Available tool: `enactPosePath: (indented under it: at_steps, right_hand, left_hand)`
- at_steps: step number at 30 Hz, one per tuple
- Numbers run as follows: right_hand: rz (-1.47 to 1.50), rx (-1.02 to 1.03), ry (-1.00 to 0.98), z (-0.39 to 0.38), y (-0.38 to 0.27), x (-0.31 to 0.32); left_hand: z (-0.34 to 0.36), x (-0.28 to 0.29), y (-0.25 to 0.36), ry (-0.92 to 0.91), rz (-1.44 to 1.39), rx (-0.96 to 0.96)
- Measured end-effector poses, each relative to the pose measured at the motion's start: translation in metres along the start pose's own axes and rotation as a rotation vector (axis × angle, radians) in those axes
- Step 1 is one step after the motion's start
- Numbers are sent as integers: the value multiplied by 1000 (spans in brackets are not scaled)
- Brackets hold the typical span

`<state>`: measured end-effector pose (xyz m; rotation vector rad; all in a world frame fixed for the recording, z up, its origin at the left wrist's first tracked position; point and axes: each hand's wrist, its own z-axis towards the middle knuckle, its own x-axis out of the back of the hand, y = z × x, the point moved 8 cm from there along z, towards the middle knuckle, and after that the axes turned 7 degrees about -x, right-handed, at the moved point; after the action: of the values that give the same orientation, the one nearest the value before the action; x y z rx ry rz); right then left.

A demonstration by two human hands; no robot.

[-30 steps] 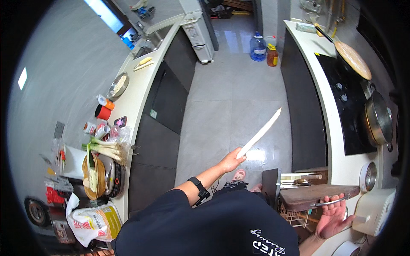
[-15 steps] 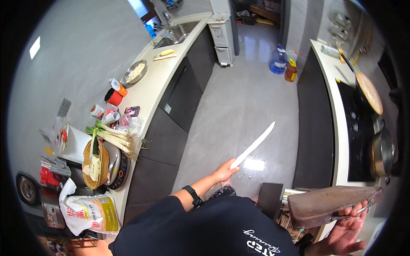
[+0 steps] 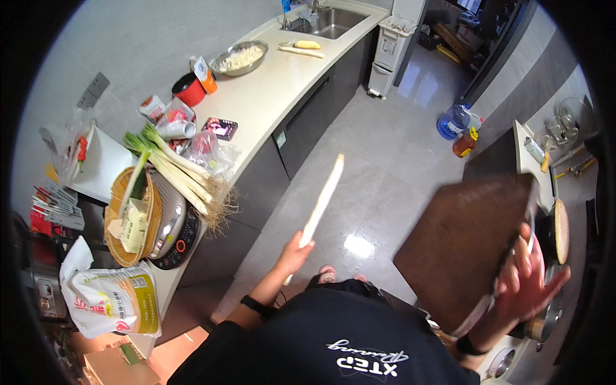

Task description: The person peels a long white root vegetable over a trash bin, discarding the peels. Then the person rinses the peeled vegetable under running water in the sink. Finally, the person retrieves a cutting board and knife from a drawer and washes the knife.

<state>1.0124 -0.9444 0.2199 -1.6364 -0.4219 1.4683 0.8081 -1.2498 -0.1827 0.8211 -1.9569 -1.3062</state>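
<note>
My left hand [image 3: 292, 258] is closed around a long, peeled white root [image 3: 325, 197], pointing up and away over the floor. Its exact kind I cannot make out. On the right, my right hand [image 3: 521, 277] grips a metal handle at the edge of a large dark brown wooden cutting board [image 3: 459, 237]. The board hangs tilted with its broad face showing, slightly blurred, and hides part of the right counter. Leeks with roots [image 3: 179, 170] lie on the left counter, beside a wicker basket [image 3: 154, 232] and an electric griddle [image 3: 174, 208].
Along the left counter [image 3: 273, 96] stand a bowl of flour [image 3: 242, 59], a red pot [image 3: 188, 90], a phone [image 3: 220, 128] and a flour sack [image 3: 115, 295]. The sink [image 3: 333, 24] is at the far end. A water jug [image 3: 454, 122] and oil bottle [image 3: 465, 142] stand on the floor.
My view has turned toward the left counter. The cutting board has swung from edge-on to showing its broad face. The white root now points more steeply upward, still in my left hand.
</note>
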Motion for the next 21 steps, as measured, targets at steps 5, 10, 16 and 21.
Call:
enactPosePath:
  at_steps: [5, 10, 16, 21]
  right_hand:
    - [-250, -144, -36, 124, 63, -11]
    - [-258, -256, -317, 240, 111, -52]
    - [-352, -319, -614, 373, 144, -82]
    - [-300, -420, -699, 471, 173, -108]
  left_hand:
    - [-13, 46, -1, 260, -316, -75]
    - [7, 71, 8, 426, -316, -56]
    - [84, 112, 37, 576, -272, -15]
    - [124, 141, 95, 689, -275, -110]
